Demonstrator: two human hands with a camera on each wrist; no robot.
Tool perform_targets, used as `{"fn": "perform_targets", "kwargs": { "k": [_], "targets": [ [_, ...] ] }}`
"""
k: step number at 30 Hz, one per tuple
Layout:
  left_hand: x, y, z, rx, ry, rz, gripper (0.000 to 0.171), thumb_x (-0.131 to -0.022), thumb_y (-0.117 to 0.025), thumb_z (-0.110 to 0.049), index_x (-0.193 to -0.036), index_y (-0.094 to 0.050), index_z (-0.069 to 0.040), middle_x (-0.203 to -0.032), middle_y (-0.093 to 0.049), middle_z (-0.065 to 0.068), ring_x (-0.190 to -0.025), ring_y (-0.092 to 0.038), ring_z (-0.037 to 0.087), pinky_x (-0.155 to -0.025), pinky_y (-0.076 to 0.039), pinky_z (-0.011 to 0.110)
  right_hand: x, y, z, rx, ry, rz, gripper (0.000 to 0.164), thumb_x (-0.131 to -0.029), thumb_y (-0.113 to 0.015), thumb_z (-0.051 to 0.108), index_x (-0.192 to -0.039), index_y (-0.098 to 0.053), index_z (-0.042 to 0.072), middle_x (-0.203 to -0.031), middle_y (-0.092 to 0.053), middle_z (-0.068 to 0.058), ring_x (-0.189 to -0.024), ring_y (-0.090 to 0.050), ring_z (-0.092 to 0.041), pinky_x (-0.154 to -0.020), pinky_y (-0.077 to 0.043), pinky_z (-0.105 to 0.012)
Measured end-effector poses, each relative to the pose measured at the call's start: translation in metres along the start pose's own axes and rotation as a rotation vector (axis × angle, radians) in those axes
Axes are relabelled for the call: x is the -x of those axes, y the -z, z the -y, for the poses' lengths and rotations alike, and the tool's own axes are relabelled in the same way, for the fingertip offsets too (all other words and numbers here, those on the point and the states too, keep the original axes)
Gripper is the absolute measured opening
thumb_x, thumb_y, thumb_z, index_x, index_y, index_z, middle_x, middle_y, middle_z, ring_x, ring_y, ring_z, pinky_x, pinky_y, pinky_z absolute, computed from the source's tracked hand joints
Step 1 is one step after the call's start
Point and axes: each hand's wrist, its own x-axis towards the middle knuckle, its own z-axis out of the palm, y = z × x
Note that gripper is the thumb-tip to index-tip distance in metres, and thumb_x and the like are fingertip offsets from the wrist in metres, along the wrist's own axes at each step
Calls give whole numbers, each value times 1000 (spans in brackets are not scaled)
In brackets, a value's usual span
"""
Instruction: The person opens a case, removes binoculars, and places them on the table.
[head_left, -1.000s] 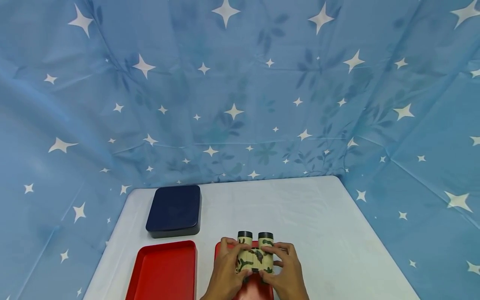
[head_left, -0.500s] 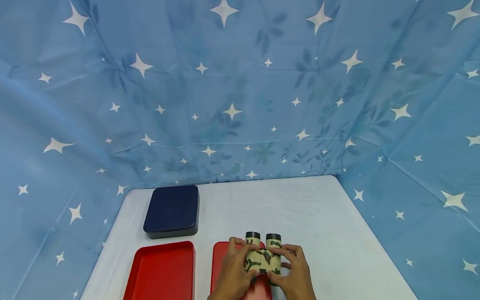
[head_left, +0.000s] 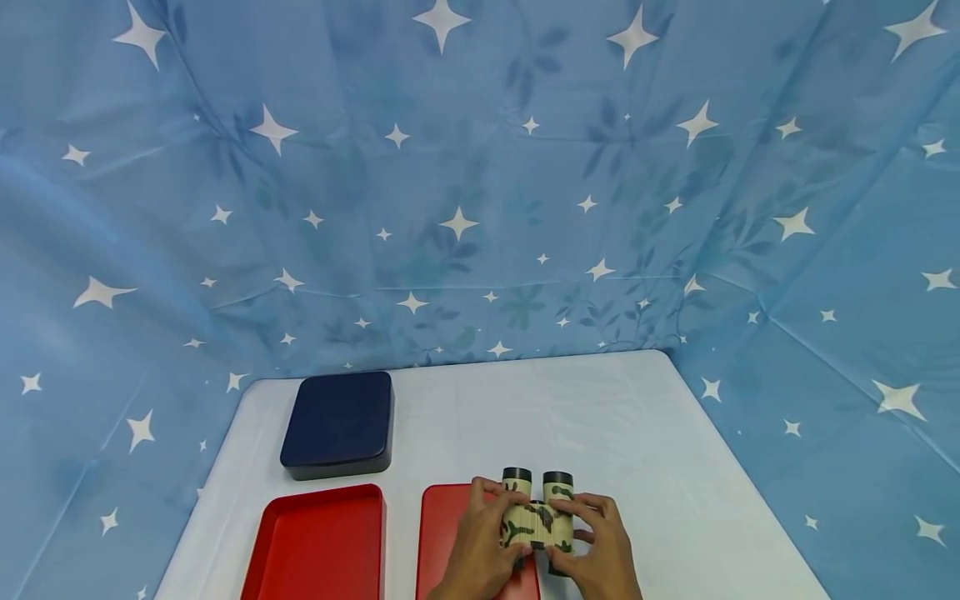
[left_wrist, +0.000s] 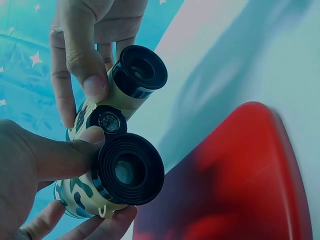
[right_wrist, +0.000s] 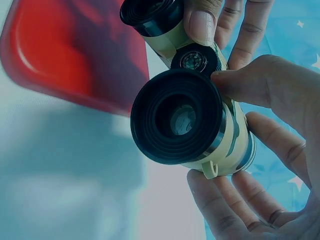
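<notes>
Camouflage-patterned binoculars (head_left: 537,523) are held in both hands, above the right edge of a red lid-like tray (head_left: 442,521). My left hand (head_left: 478,542) grips the left barrel, its thumb by the black eyecup (left_wrist: 131,170) and its other fingers around the side and underneath. On the other barrel my right hand (head_left: 602,546) has its thumb near the middle hinge and its fingers spread around the tube. A small round compass (right_wrist: 193,61) sits between the eyecups, which point back toward the wrist cameras. In the wrist views the binoculars' shadow falls on the red surface and white table.
A second red tray (head_left: 318,550), with raised rims, lies to the left. Behind it stands a dark blue box (head_left: 339,421). The white table (head_left: 675,483) reaches back to a blue curtain (head_left: 480,167) with white stars, which also hangs at both sides.
Both hands have carried the binoculars to the right, from over the middle of the red lid-like tray to its right edge. The head view has turned slightly right.
</notes>
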Motion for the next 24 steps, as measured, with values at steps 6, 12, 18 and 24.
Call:
{"fn": "perform_targets", "kwargs": {
  "k": [6,12,18,24],
  "targets": [
    [-1,-7,-1,-10,-18,-4,62,-67,-92,-20,-121,-65,-34,-120,-41,-7,-99,-56,9,-86,-52,28,0,4,-7,-9,-11,-6,58,-62,-92,7,-112,-73,30,-126,-48,-9,-114,-59,-29,-77,-60,-31],
    [-4,-17,-2,-7,-33,3,61,-67,-92,-19,-120,-65,-33,-119,-42,-6,-94,-56,8,-81,-52,26,-1,6,-14,-2,-30,-8,57,-62,-92,8,-112,-74,29,-124,-49,-9,-113,-59,-30,-75,-60,-31],
    [-6,-25,-3,7,7,43,60,-70,-91,-20,-120,-64,-36,-118,-41,-7,-96,-54,6,-83,-53,26,-1,11,-20,13,-55,4,55,-63,-91,8,-112,-74,27,-124,-50,-11,-114,-58,-34,-75,-59,-29],
    [-9,-34,-3,10,-15,33,59,-69,-92,-20,-120,-64,-36,-117,-41,-7,-94,-53,5,-82,-52,25,-3,16,-25,18,-68,7,54,-64,-90,7,-113,-74,26,-125,-49,-12,-115,-58,-35,-75,-60,-31]
  ]
}}
